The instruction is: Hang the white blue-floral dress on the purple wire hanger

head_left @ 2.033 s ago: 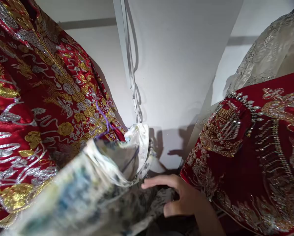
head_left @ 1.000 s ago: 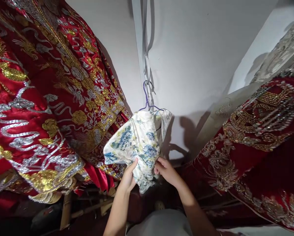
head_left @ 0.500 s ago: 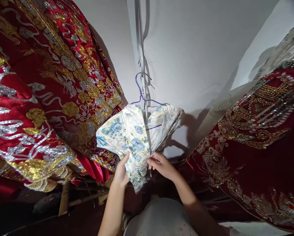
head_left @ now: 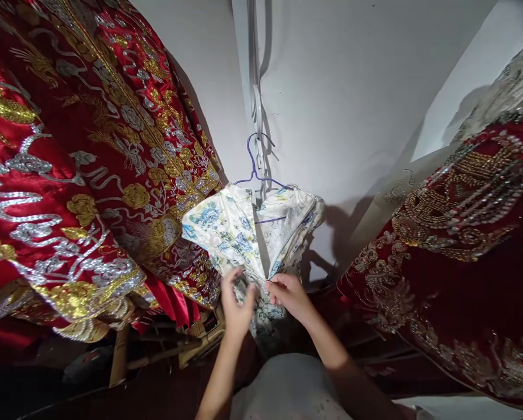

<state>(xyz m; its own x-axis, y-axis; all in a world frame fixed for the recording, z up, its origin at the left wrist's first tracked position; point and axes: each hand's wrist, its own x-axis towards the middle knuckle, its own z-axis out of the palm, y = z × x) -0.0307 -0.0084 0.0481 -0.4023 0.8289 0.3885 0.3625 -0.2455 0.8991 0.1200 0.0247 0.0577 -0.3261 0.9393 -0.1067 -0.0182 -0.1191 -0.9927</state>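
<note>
A white garment with blue and green flowers (head_left: 244,233) hangs by its shoulders on a thin purple hanger (head_left: 253,175), its front parted in a V. My right hand (head_left: 286,291) pinches the edge of the garment at the bottom of that V, thumb and forefinger together. Just left of it, my left hand (head_left: 237,300) is in front of the lower part of the garment, thumb and fingers apart and slightly blurred. The lower end of the garment is in shadow behind my hands.
Red garments with gold and silver embroidery (head_left: 125,146) hang at the left. A dark red beaded garment (head_left: 440,291) is at the right. The hanger hooks onto a white strip (head_left: 256,87) by the pale wall (head_left: 353,87). Wooden pieces (head_left: 121,356) stand low at the left.
My left hand has let go of the garment's left side and moved right, toward my right hand. The V in the front is wider. The view has shifted slightly.
</note>
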